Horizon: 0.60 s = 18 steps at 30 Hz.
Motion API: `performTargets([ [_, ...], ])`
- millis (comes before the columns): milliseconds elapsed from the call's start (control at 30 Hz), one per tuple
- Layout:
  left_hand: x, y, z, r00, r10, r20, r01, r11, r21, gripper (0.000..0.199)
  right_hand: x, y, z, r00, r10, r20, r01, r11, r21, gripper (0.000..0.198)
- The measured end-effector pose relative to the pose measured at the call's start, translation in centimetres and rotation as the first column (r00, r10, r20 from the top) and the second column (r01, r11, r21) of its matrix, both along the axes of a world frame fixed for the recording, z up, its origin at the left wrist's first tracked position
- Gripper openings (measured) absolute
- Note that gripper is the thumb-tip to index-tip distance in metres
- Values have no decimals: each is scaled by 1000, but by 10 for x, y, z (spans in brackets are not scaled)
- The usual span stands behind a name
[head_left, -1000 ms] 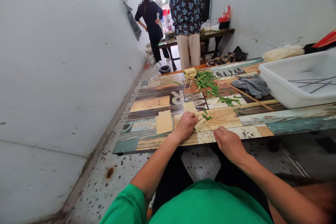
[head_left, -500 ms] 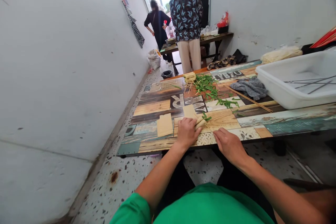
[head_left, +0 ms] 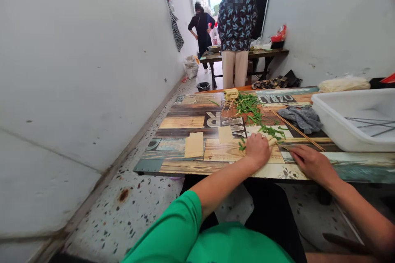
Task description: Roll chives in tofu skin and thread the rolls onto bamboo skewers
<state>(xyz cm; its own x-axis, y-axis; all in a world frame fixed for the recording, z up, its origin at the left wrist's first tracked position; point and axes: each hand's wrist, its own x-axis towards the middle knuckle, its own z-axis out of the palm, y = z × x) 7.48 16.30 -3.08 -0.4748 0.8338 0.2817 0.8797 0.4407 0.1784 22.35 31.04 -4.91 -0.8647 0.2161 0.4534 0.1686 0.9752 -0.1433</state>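
My left hand point(head_left: 259, 150) is closed over pale tofu-skin rolls point(head_left: 273, 141), pressing them against the table near its front edge. A few green pieces point(head_left: 242, 144) show just left of that hand. My right hand point(head_left: 312, 165) is pinched on a thin skewer point(head_left: 285, 147) whose tip points left at the rolls; whether it has entered them I cannot tell. Flat tofu sheets lie to the left: a larger sheet point(head_left: 194, 145) and a smaller sheet point(head_left: 225, 134). Cut green stalks point(head_left: 248, 107) are scattered beyond my hands.
Loose skewers point(head_left: 298, 130) lie beside a grey cloth point(head_left: 299, 118). At the right stands a white bin point(head_left: 336, 129) with dark thin rods inside. A rolled bundle point(head_left: 231, 93) sits at the table's far edge. Two people stand by a back table point(head_left: 268, 53).
Both hands have moved right along the table, the left one taking the rolls with it. The skewer at my right hand now shows against the rolls' end. My view has shifted.
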Motion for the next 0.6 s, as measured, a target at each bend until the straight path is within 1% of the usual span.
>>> performTargets([
  [67, 11, 2, -3, 998, 12, 63, -13, 1000, 8, 36, 8, 15, -9, 1000, -2, 21, 2, 1000, -2, 34],
  [133, 17, -8, -1, 996, 6, 91, -7, 1000, 16, 51, 15, 26, -11, 999, 24, 40, -23, 1000, -18, 35],
  [200, 15, -29, 4, 995, -41, 88, 38, 999, 27, 62, 19, 34, -4, 997, 46, 62, -45, 999, -17, 36],
  [233, 10, -43, 6, 994, -86, 68, 83, 996, 38, 60, 18, 36, 2, 997, 40, 69, -40, 999, -8, 36],
  [267, 2, -58, 7, 992, -121, 36, 119, 992, 50, 54, 14, 38, 11, 997, 25, 69, -25, 1000, 1, 36],
  [300, -7, -73, 7, 994, -109, 10, 109, 993, 48, 51, 6, 39, 19, 998, 8, 66, -8, 1000, 5, 36],
  [367, -27, -102, 4, 1000, -2, -2, 2, 1000, 16, 56, -23, 42, 37, 997, 1, 80, 0, 1000, -13, 36],
  [400, -36, -114, 1, 999, 45, 4, -45, 999, -3, 56, -43, 44, 45, 993, 18, 113, -15, 1000, -27, 35],
  [433, -44, -124, -2, 998, 66, 7, -66, 998, -20, 54, -66, 47, 52, 985, 40, 169, -35, 999, -36, 34],
  [533, -52, -144, -11, 999, 51, -1, -51, 999, -13, 44, -146, 58, 64, 913, 27, 408, -10, 999, -42, 35],
  [567, -51, -147, -13, 999, 38, -9, -37, 999, 14, 42, -172, 62, 66, 886, -1, 464, 28, 998, -52, 38],
  [600, -50, -150, -15, 1000, 27, -15, -26, 998, 50, 39, -198, 66, 67, 875, -47, 482, 77, 996, -43, 41],
])
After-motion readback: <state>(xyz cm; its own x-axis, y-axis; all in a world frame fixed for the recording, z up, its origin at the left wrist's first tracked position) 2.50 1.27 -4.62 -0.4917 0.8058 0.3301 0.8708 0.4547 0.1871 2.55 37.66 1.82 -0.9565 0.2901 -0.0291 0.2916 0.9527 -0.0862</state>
